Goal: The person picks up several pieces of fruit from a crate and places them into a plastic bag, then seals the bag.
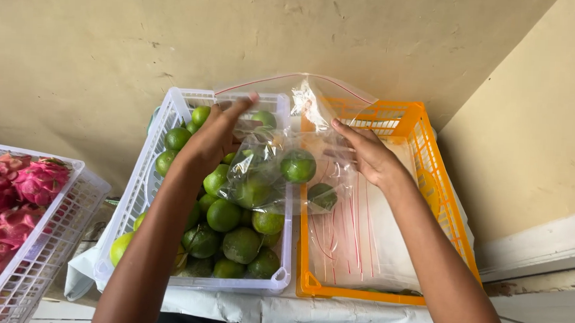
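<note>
**Bag held open over two baskets**

We find both hands gripping a clear zip bag [288,155] above the seam between a white basket [143,193] of limes [231,227] and an orange basket [452,216]. The left hand [213,138] pinches the bag's near-left edge; the right hand [366,152] clasps its right side. Several limes sit inside the bag. More flat bags [362,244] line the orange basket. A crate of dragon fruit [10,199] stands well apart, left.

both forearms stretched forward, left hand [213,138] curled in a pinching grip, right hand [368,152] likewise, fingers forward
</note>
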